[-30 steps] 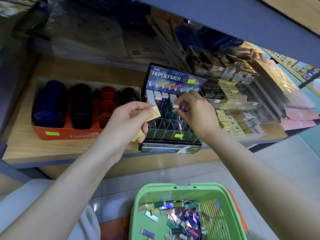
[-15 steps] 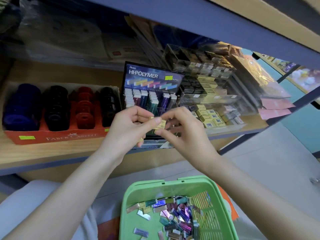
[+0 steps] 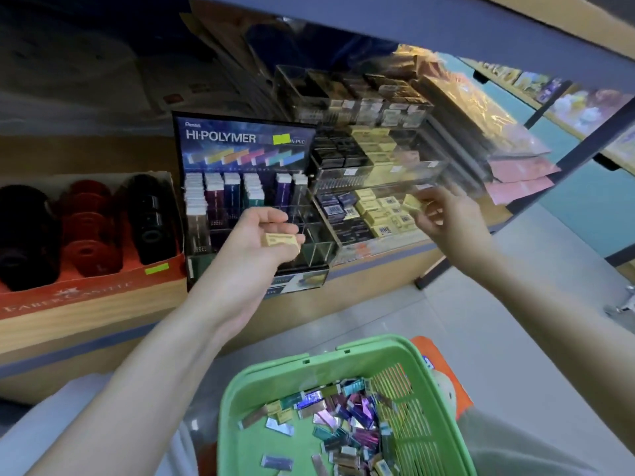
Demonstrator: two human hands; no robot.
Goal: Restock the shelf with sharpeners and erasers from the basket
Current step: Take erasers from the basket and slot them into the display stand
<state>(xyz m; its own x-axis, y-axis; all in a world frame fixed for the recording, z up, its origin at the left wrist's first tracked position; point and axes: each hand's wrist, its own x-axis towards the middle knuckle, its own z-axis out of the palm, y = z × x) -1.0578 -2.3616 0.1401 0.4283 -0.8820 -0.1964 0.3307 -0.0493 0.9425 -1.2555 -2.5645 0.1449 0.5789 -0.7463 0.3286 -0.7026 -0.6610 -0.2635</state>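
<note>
Head view: left hand (image 3: 256, 240) pinches one yellow eraser (image 3: 280, 241) at its fingertips; right hand (image 3: 446, 219) pinches another eraser (image 3: 412, 203) over the clear tray (image 3: 378, 247).

Open air lies between the wooden shelf edge (image 3: 378, 255) and the green plastic basket (image 3: 309, 369), but the dark upper shelf board (image 3: 446, 25) roofs the reach, and the clear acrylic tiered organiser (image 3: 381, 176) crowds the black Hi-Polymer display stand (image 3: 240, 139).
</note>
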